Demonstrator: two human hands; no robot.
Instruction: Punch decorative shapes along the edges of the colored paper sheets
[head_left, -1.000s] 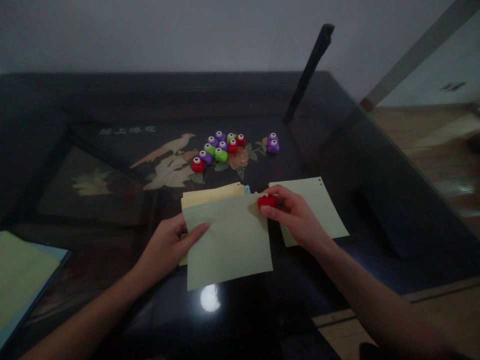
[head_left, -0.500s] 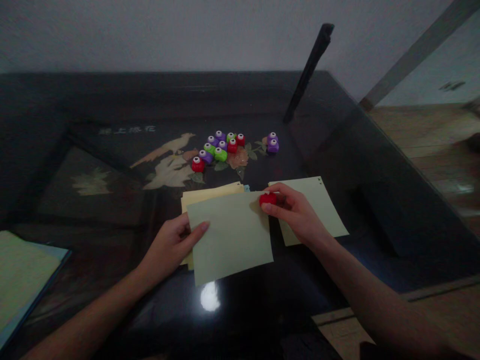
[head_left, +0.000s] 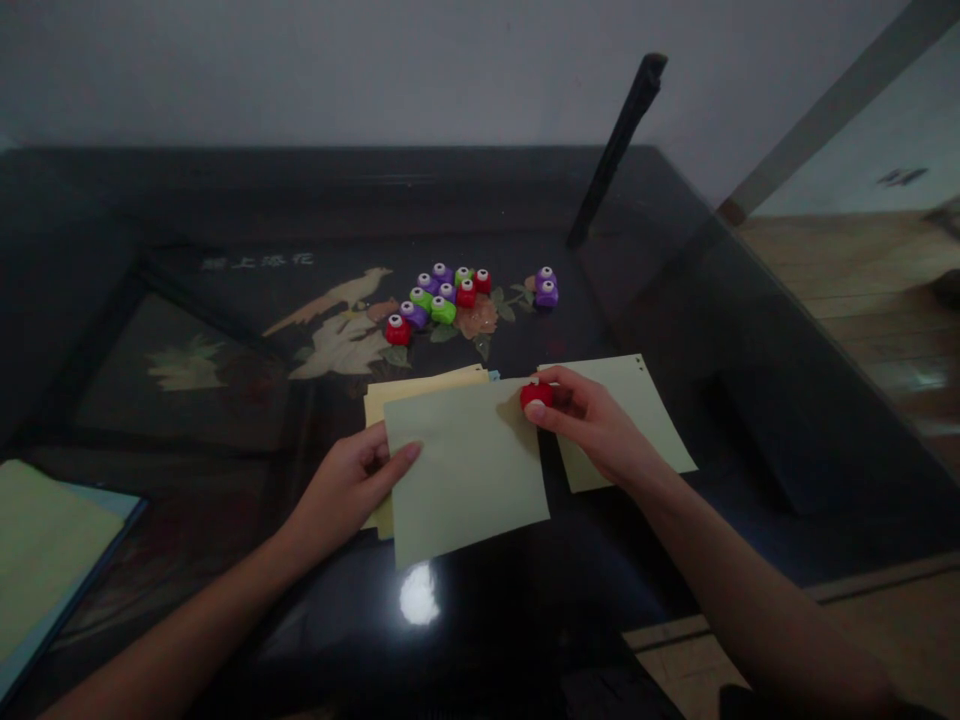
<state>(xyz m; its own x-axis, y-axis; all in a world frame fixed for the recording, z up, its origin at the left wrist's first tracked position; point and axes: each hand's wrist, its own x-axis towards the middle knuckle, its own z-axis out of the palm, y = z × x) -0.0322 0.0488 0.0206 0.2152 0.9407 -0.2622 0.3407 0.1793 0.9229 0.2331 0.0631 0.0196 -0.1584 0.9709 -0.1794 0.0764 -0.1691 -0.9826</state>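
A pale green sheet of paper [head_left: 469,470] is pinched at its left edge by my left hand [head_left: 356,475], thumb on top. My right hand [head_left: 592,420] is closed round a small red craft punch [head_left: 535,396], thumb below and fingers above. That punch sits at the sheet's upper right corner; whether the paper is inside its slot I cannot tell. Beneath the held sheet lies a stack of yellowish paper [head_left: 427,385]. Partly under my right hand rests another pale green sheet [head_left: 649,410], with small dark punched marks at its top right corner.
Several red, green and purple craft punches [head_left: 442,311] are grouped beyond the papers. Two purple punches [head_left: 547,294] stand apart to their right. More paper [head_left: 52,550] lies at the far left. A dark stick [head_left: 619,150] rises at the back of the glossy black table [head_left: 247,560].
The held sheet and my left hand have shifted slightly to the right. My right hand stays at the corner with the red craft punch in it.
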